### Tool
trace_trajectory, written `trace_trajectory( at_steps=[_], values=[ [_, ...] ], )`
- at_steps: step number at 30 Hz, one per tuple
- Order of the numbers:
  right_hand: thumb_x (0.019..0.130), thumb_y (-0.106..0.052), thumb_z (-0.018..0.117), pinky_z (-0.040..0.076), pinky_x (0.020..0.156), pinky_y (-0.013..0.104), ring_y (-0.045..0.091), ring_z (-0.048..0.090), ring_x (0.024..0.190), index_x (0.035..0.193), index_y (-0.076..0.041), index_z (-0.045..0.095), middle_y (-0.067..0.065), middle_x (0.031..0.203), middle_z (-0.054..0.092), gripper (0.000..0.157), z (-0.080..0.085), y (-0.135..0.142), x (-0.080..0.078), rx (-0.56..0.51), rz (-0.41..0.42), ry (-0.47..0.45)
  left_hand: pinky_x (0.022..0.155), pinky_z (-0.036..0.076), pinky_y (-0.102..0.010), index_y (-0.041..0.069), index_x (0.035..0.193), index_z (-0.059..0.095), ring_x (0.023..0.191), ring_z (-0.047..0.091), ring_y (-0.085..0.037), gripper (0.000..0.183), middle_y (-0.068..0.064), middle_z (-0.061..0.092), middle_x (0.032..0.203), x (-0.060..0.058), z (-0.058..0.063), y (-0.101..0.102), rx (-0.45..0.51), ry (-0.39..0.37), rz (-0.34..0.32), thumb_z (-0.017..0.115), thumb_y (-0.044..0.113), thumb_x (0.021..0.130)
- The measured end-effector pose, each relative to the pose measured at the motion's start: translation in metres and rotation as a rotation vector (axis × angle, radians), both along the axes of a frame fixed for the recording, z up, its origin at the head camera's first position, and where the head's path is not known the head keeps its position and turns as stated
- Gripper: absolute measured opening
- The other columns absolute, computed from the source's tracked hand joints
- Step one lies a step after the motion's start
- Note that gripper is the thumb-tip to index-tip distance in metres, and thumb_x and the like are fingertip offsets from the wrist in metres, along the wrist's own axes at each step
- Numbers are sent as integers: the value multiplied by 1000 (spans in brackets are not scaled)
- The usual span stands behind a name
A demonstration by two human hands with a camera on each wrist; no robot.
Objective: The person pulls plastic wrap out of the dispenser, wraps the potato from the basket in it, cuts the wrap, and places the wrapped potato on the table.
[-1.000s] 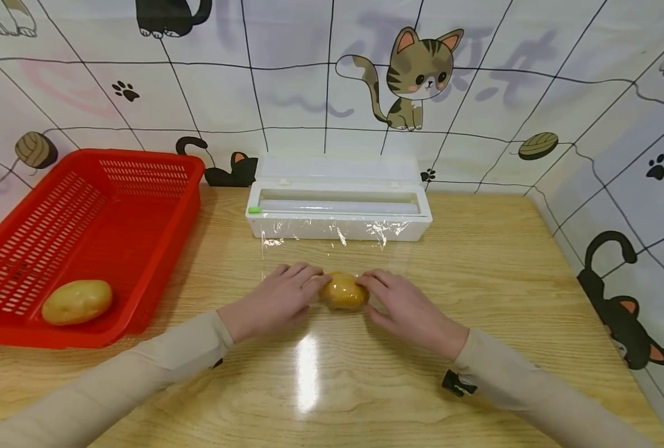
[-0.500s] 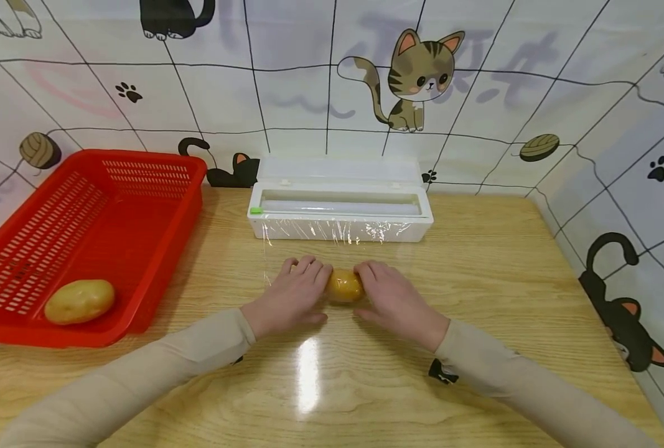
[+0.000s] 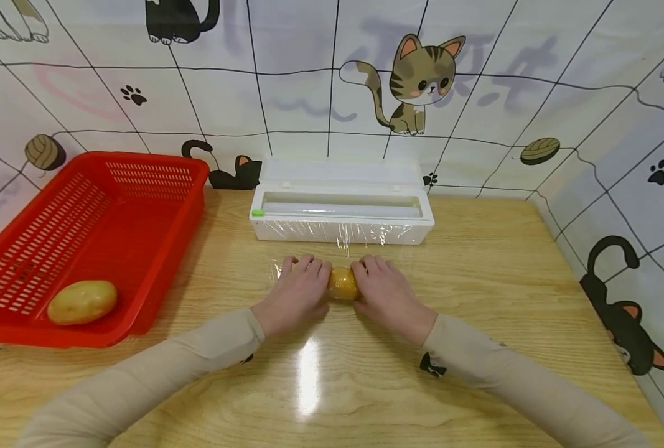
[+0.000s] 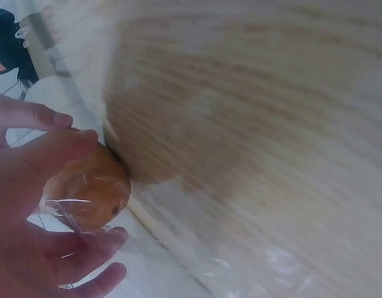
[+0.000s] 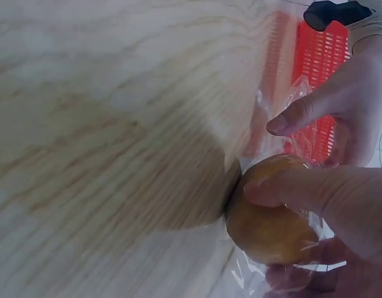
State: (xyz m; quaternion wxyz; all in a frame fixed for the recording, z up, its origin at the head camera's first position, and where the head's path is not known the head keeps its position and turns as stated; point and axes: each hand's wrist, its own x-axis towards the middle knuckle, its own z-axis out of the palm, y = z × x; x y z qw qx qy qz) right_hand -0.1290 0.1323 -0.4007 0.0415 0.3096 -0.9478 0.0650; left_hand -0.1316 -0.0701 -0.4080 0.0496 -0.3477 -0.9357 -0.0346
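Observation:
A yellow-brown potato [image 3: 343, 284] wrapped in clear cling film sits on the table between both hands. My left hand [image 3: 298, 292] curls round its left end, with film bunched beside the fingers. At the other end my right hand [image 3: 390, 295] grips it; the right wrist view shows that thumb pressed on the potato [image 5: 271, 230] and fingers beneath. Glossy film [image 4: 79, 208] covers the potato in the left wrist view. From the hands the sheet runs back to a white cling film dispenser [image 3: 343, 233], whose lid stands up and whose roll shows inside. The hands hide the potato's ends.
A red plastic basket [image 3: 169, 261] stands on the left, with an unwrapped potato [image 3: 82, 302] in its near end. The wooden table [image 3: 488, 267] meets a cat-patterned wall covering [image 3: 298, 106] behind and at the right.
Both hands have closed in round the wrapped potato, which has moved slightly toward the dispenser. The film between potato and dispenser has gathered and wrinkled. The dispenser and basket stay in place.

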Motion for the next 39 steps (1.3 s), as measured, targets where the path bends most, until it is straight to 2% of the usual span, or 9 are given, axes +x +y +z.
trace_trajectory(
  at_steps=[3, 7, 11, 13, 15, 19, 25, 34, 39],
  values=[
    [69, -25, 85, 47, 82, 44, 30, 55, 94, 109, 0, 56, 14, 104, 56, 55, 1, 1, -3, 6, 8, -7, 90, 37, -52, 3, 105, 58, 107, 46, -31, 45, -11, 56, 104, -6, -2, -2, 28, -39, 9, 77, 33, 78],
    [68, -27, 85, 45, 84, 48, 30, 56, 98, 111, -2, 57, 13, 105, 57, 57, 3, 4, -7, 14, 23, -46, 92, 35, -54, 6, 98, 63, 118, 37, -34, 39, -13, 50, 116, -15, -4, -11, 66, -171, 27, 79, 35, 77],
    [69, -30, 85, 43, 87, 50, 29, 56, 100, 113, -3, 58, 10, 107, 58, 58, 5, 6, -10, 24, 42, -82, 95, 30, -53, 3, 118, 61, 129, 27, -36, 63, -17, 41, 133, -19, 2, -19, 83, -260, 69, 84, 40, 72],
    [69, -31, 85, 42, 86, 50, 28, 56, 100, 113, -3, 58, 10, 107, 58, 58, 5, 7, -11, 27, 51, -82, 96, 29, -52, 2, 130, 54, 130, 27, -34, 78, -17, 39, 137, -19, 8, -17, 86, -255, 62, 85, 42, 71],
    [68, -31, 85, 43, 85, 49, 28, 56, 99, 112, -4, 59, 9, 106, 58, 58, 6, 8, -11, 30, 63, -74, 96, 30, -51, 1, 139, 45, 129, 31, -33, 89, -17, 40, 137, -18, 13, -10, 94, -221, 16, 84, 45, 71],
    [68, -32, 85, 43, 83, 47, 27, 55, 98, 112, -3, 59, 9, 105, 58, 58, 8, 8, -12, 39, 80, -64, 96, 36, -50, 0, 132, 48, 118, 45, -30, 78, -14, 50, 128, -12, 20, 8, 109, -168, -92, 80, 45, 76],
    [71, -31, 83, 46, 85, 45, 28, 56, 98, 113, 0, 60, 11, 106, 59, 57, 9, 5, -16, 1, 84, -108, 88, 43, -45, 2, 119, 54, 102, 54, -26, 63, -10, 55, 113, -9, 14, 15, 100, -165, -61, 82, 38, 76],
    [70, -21, 82, 50, 80, 38, 22, 57, 89, 118, 2, 57, 12, 106, 58, 59, 12, 6, -25, -83, 42, -315, 78, 48, -38, 1, 114, 54, 86, 55, -23, 51, -10, 56, 101, -27, 9, 14, 212, -336, -62, 83, 11, 73],
    [72, -20, 83, 50, 81, 38, 23, 58, 89, 119, 2, 57, 10, 105, 60, 58, 14, 5, -33, -82, 35, -400, 82, 48, -35, 1, 116, 54, 90, 56, -22, 49, -10, 58, 104, -37, 14, 13, 217, -460, -60, 81, 8, 75]
  ],
)
